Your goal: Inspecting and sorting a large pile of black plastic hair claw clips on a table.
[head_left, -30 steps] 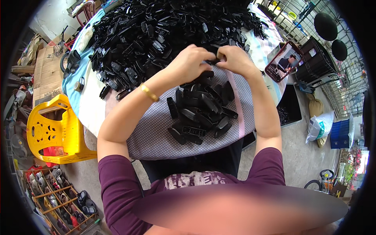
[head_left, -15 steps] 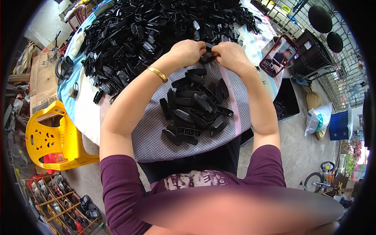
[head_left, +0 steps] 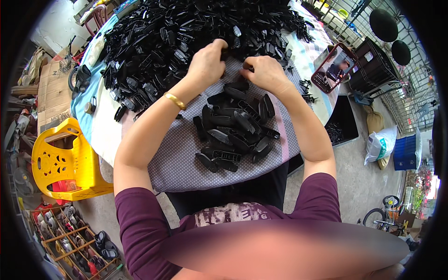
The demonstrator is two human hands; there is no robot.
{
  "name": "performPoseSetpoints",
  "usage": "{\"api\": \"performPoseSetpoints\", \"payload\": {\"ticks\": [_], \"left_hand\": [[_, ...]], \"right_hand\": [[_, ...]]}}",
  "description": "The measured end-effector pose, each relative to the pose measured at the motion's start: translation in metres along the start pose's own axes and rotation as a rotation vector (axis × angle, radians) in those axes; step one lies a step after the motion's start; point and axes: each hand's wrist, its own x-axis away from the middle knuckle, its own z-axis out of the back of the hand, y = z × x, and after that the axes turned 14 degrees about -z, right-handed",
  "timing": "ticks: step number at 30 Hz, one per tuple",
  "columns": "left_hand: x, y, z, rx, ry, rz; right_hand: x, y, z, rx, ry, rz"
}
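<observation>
A large heap of black plastic parts (head_left: 154, 51) covers the far side of the cloth-covered table (head_left: 175, 163). Nearer me lies a smaller pile of elongated black plastic pieces (head_left: 228, 128), some smooth, some showing ribbed frames. My left hand (head_left: 208, 60), below a gold bangle (head_left: 175, 101), reaches to the near edge of the heap; its fingertips are partly hidden among the parts. Just beyond the small pile, my right hand (head_left: 266, 72) has its fingers curled around a black plastic part (head_left: 251, 69), mostly covered by them.
A phone (head_left: 333, 68) stands at the table's right edge, near small black pieces (head_left: 306, 91). Left of the table is a yellow plastic chair (head_left: 70, 158). A black bin (head_left: 345, 119) sits on the floor at right, with white sacks (head_left: 380, 144) and a blue crate (head_left: 407, 151) beyond.
My hands, together at a black part before, have parted. The left has shifted left and farther into the heap's edge; the right has come slightly left and nearer me.
</observation>
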Motion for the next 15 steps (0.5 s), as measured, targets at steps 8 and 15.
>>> {"api": "performPoseSetpoints", "payload": {"ticks": [8, 15], "left_hand": [[0.028, -0.003, 0.04, 0.873, 0.074, 0.424], [0.033, 0.009, 0.04, 0.971, 0.097, 0.413]], "right_hand": [[0.005, -0.008, -0.006, -0.134, 0.018, 0.129], [0.013, -0.026, 0.007, -0.821, -0.002, 0.151]]}}
